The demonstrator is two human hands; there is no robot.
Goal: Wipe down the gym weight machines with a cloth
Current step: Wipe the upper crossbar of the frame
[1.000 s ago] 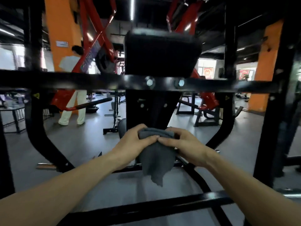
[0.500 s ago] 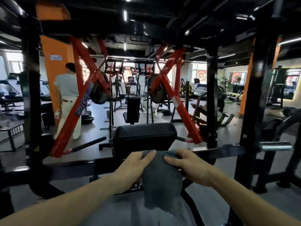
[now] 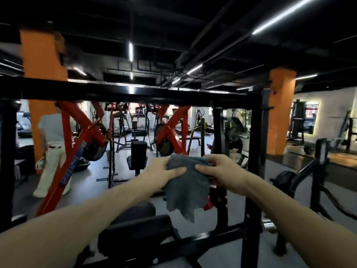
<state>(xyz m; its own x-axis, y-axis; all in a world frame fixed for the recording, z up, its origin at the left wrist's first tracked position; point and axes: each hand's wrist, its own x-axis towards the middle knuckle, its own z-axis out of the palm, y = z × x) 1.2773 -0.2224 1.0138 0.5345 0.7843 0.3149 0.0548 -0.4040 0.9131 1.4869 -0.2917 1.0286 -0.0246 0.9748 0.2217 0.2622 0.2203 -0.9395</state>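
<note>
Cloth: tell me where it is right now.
In the head view the cloth hangs just right of centre, gripped at its top by the left hand and right hand, above the black pad and in front of the black frame.

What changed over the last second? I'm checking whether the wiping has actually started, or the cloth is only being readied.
The view rose: the black pad, first above the hands, now lies below them. The grey cloth opened from a bunched wad to a hanging sheet and touches no machine. Unchanged: left hand and right hand both pinch its top edge; the person in light trousers stands at left.
</note>
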